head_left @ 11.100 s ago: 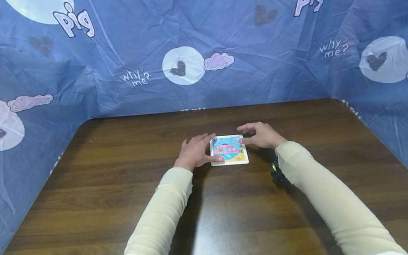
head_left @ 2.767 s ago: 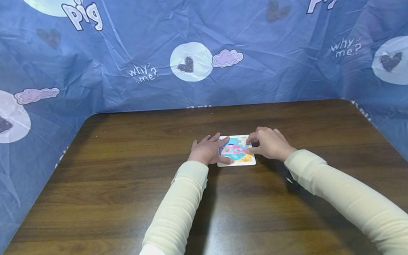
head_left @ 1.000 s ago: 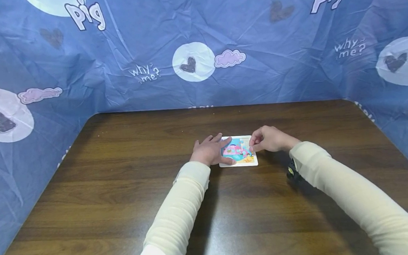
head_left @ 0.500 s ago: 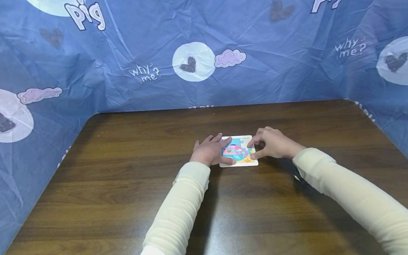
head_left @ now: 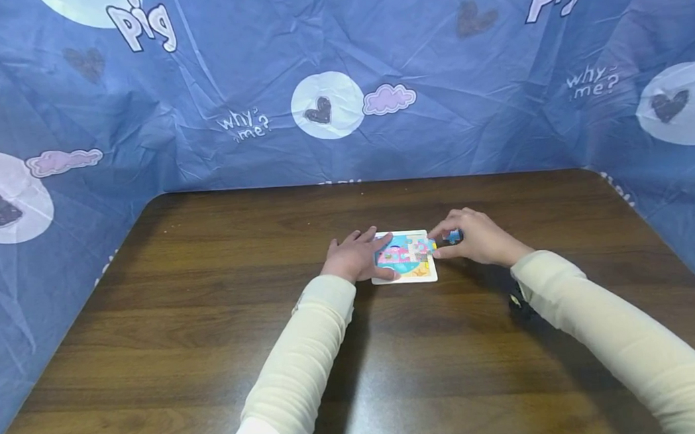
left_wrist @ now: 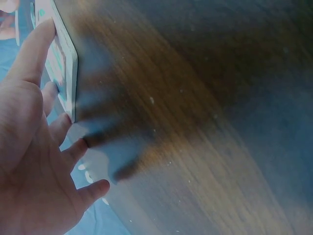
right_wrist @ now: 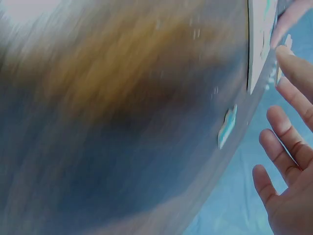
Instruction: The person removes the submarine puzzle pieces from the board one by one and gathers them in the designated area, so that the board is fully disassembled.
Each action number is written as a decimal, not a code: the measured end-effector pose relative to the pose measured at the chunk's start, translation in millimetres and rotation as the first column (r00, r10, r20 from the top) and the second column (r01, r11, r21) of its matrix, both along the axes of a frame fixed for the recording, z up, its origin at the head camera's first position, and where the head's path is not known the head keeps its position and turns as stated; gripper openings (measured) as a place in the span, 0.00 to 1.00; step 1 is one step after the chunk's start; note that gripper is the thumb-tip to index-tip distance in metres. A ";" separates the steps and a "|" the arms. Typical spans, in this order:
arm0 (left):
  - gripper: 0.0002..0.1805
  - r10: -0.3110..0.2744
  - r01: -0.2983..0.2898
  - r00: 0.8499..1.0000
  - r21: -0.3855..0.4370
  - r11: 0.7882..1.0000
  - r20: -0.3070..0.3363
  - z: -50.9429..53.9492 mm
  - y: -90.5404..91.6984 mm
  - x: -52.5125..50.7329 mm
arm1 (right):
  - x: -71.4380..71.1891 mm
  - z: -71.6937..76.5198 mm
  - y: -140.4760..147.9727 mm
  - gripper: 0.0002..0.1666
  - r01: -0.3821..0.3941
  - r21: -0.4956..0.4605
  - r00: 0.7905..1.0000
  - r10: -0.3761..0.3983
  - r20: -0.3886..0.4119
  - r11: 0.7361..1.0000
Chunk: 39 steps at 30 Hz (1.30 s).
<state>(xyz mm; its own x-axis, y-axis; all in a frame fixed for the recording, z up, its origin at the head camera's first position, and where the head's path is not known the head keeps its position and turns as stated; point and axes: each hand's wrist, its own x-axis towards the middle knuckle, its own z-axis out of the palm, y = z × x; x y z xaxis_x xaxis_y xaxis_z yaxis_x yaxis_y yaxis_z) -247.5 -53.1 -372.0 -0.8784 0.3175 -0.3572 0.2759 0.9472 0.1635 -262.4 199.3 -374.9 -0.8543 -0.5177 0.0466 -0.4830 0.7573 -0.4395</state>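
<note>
A small white-framed jigsaw puzzle [head_left: 406, 279] with a pink and blue sea picture lies flat on the table. My left hand [head_left: 352, 257] rests on its left side with spread fingers, thumb near the front edge. My right hand [head_left: 476, 235] pinches a puzzle piece [head_left: 432, 245] between thumb and finger at the frame's right edge, slightly raised. Pale backing shows in the upper right of the picture. A loose blue puzzle piece [head_left: 454, 236] lies on the table beyond the right fingers; the right wrist view also shows this loose piece [right_wrist: 227, 128].
The brown wooden table [head_left: 241, 345] extends around the puzzle on all sides. A blue printed cloth [head_left: 264, 61] hangs along the back and both sides of the table. Something dark [head_left: 518, 301] shows under the right cuff.
My right hand has drawn back to the right from the picture, pinching a piece. More pale backing shows, and a loose piece is now visible on the table. My left hand stays on the puzzle.
</note>
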 end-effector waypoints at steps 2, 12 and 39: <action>0.47 0.000 0.000 1.000 0.002 1.000 -0.003 0.3 -0.3 0.4 | -0.7 2.4 6.5 0.21 0.025 0.002 1.000 -0.025 0.005 1.000; 0.47 -0.006 0.006 1.000 0.023 1.000 -0.005 0.3 0.3 0.1 | -8.8 7.1 47.7 0.21 0.085 0.015 0.995 -0.084 -0.057 0.996; 0.47 0.001 0.000 1.000 0.038 0.999 -0.024 -1.1 -1.2 1.1 | -22.2 -5.0 80.8 0.25 0.220 0.172 0.968 -0.237 0.088 0.960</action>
<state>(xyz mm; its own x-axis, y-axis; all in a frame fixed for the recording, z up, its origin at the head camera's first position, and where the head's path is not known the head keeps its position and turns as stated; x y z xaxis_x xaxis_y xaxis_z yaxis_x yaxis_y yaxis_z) -246.4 -54.3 -373.1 -0.8870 0.3295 -0.3235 0.2794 0.9407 0.1921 -284.6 280.2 -379.9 -0.9461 -0.3015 -0.1183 -0.2459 0.9064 -0.3434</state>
